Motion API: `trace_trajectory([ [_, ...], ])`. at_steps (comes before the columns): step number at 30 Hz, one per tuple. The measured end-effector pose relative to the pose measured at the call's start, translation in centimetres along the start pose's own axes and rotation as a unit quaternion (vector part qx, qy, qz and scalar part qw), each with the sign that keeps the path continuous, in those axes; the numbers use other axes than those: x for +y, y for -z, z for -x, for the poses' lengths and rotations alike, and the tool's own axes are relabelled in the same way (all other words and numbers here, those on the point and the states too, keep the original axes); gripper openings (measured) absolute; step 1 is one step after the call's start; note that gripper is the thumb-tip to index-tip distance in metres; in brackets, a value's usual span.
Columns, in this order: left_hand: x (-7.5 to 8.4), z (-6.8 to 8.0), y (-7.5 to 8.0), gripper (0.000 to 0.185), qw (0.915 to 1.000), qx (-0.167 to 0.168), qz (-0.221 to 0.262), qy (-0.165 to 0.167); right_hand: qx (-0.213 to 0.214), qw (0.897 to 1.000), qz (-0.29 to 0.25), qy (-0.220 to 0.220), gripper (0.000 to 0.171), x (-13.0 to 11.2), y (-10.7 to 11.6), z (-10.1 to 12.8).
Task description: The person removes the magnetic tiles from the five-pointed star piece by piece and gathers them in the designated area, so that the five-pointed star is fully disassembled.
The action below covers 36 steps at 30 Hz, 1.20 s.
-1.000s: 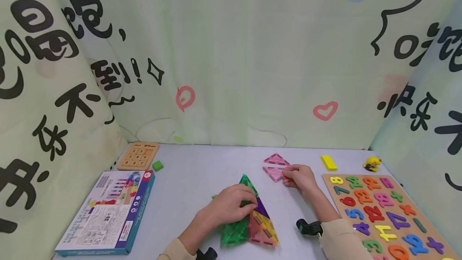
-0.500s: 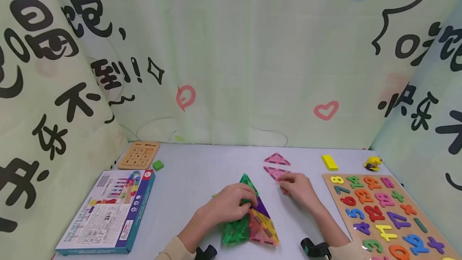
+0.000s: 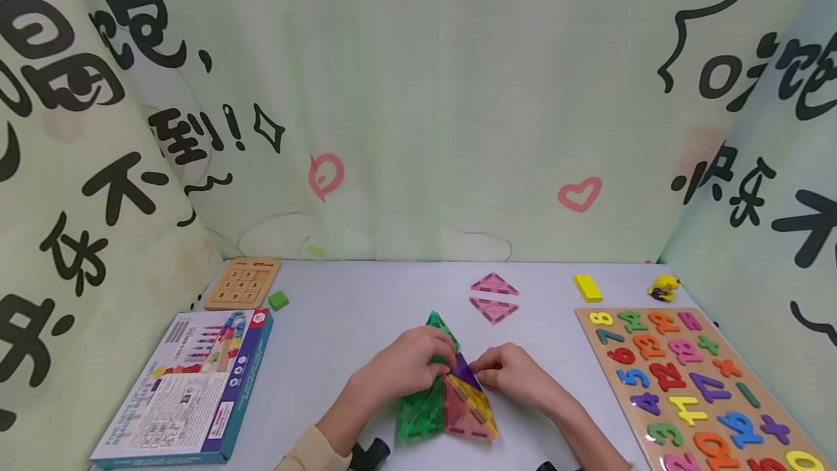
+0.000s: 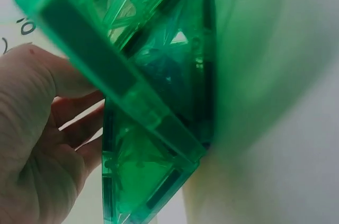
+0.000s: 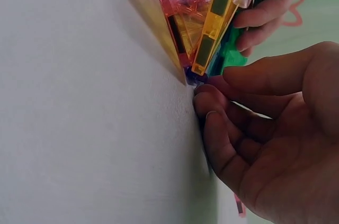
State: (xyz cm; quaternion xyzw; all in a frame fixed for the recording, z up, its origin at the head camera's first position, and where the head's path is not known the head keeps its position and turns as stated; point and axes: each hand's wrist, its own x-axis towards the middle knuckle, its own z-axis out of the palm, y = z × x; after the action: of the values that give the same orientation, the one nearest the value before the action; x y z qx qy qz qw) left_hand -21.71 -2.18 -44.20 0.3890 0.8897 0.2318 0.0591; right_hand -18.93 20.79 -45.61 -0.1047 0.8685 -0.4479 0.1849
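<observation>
**Both hands on the tile pyramid**

My left hand (image 3: 408, 363) grips the tile pyramid (image 3: 445, 398) at mid-table, fingers curled over its green side. My right hand (image 3: 513, 375) — fingers bent — touches the purple tile (image 3: 466, 370); probably pinching it, though I cannot tell. Puzzle board (image 3: 768, 449) holds coloured numbers.

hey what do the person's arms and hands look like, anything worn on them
Both hands, left hand and right hand, are bare: no gloves or rings visible. The left arm wears a beige long sleeve. A small black device sits at the left wrist. The right sleeve is out of view.
</observation>
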Motion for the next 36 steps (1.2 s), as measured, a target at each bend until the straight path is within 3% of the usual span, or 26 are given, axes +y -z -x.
trace_trajectory([
  [8,-0.1,0.1,-0.5,0.012,0.9992,0.038,-0.002,-0.015,-0.007,1.0,-0.011,0.003,0.024,0.1,0.0,0.1],
  [15,0.2,-0.2,-1.1,0.019,0.9968,0.08,-0.001,0.003,-0.017,1.0,-0.018,0.002,0.033,-0.2,-0.1,0.4],
  [20,0.7,-0.5,-1.5,0.021,0.9949,0.097,-0.021,0.019,0.035,0.999,0.006,0.011,0.032,-0.6,-0.8,0.1],
  [24,0.7,-0.3,-1.5,0.021,0.9939,0.104,-0.029,0.02,0.107,0.994,0.029,0.01,0.016,-0.8,-1.1,0.0],
  [26,0.6,-0.2,-1.5,0.019,0.9938,0.106,-0.029,0.017,0.144,0.989,0.026,-0.012,0.01,-0.7,-0.9,0.0],
  [30,0.2,0.1,-1.4,0.014,0.9936,0.107,-0.031,0.019,0.195,0.978,-0.023,-0.068,0.014,0.1,0.2,-0.2],
  [36,-0.2,0.3,-1.3,0.012,0.9951,0.094,-0.026,0.013,0.203,0.962,-0.128,-0.131,0.016,1.8,1.7,-0.7],
])
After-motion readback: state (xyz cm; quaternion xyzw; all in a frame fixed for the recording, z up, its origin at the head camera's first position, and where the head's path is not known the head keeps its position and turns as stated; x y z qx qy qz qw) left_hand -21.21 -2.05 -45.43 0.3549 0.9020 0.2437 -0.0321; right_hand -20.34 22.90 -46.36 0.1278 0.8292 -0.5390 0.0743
